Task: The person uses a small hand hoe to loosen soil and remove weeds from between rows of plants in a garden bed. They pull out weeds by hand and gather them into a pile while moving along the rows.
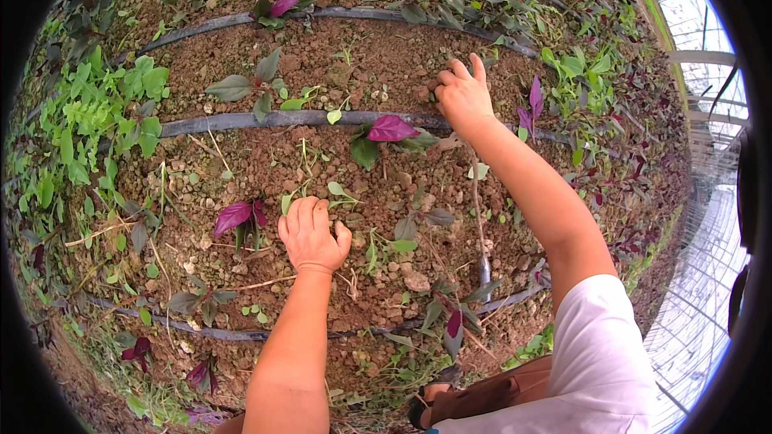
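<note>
My left hand (315, 236) is low over the crumbly brown soil, fingers curled down and thumb set apart. Small green seedlings (342, 193) grow at its fingertips, and a plant with magenta leaves (234, 218) stands to its left. Farther forward and right, my right hand (463, 95) reaches to the soil beyond the middle drip line (241, 122). Its fingers are bent, and whatever lies beneath them is hidden. Below the right forearm lies a thin tool (476, 199) with a stick-like shaft and a shiny metal end. A purple-leaved plant (386, 129) grows between the hands.
Black drip lines (211, 29) cross the bed, with another (229, 334) nearer me. Dense green weeds (90, 114) stand at left, more leafy plants (582, 72) at right. My sandalled foot (428, 401) is at the bed's near edge. Greenhouse sheeting (702, 241) borders the right.
</note>
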### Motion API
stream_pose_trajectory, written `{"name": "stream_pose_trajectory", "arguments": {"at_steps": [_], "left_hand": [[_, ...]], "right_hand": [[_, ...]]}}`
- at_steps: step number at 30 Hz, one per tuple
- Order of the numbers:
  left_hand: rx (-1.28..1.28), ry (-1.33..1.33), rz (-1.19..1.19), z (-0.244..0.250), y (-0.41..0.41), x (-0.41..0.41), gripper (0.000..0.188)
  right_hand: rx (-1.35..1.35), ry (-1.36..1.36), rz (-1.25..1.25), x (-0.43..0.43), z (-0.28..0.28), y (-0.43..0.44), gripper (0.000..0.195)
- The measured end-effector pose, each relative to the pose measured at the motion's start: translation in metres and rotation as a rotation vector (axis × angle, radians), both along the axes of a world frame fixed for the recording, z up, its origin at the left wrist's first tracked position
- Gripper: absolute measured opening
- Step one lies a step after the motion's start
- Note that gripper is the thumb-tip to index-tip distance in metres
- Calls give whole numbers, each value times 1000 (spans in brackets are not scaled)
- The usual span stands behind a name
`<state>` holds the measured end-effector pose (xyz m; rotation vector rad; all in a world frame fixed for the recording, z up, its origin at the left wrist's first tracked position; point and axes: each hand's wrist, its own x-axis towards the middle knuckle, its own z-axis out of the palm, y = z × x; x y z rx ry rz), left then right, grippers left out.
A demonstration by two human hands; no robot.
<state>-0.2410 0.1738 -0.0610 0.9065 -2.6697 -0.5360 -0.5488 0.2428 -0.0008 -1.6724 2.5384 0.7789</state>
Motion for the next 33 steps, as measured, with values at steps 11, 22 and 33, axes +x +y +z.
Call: {"name": "stream_pose_trajectory", "arguments": {"at_steps": [11,22,33], "left_hand": [[-10,-2,5,0,1,0,37],[10,-3,5,-2,0,2,38],[1,6,1,-2,0,2,39]], "right_hand": [[-280,-75,24,-8,-13,11,9],[-353,-108,-26,-10,-3,11,5],[6,-73,-39,-1,-6,-6,10]]}}
